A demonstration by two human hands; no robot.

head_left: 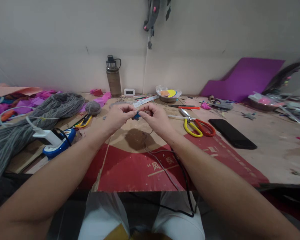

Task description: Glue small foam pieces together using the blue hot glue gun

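Note:
My left hand (pixel 118 117) and my right hand (pixel 156 118) meet above the middle of the table, fingers pinched together on a small blue piece (pixel 137 115) held between them. A thin dark thread or wire (pixel 162 160) trails from the hands down toward my lap. Under the hands lies a cardboard sheet with a red printed band (pixel 140 170) and a round dark patch.
Yellow and orange handled scissors (pixel 198 128) and a black phone (pixel 232 134) lie to the right. Grey yarn (pixel 27 123), a yarn ball (pixel 93 107) and a blue-white device with a cable (pixel 58 143) sit left. A bottle (pixel 113 76) and purple sheet (pixel 242 78) stand at the wall.

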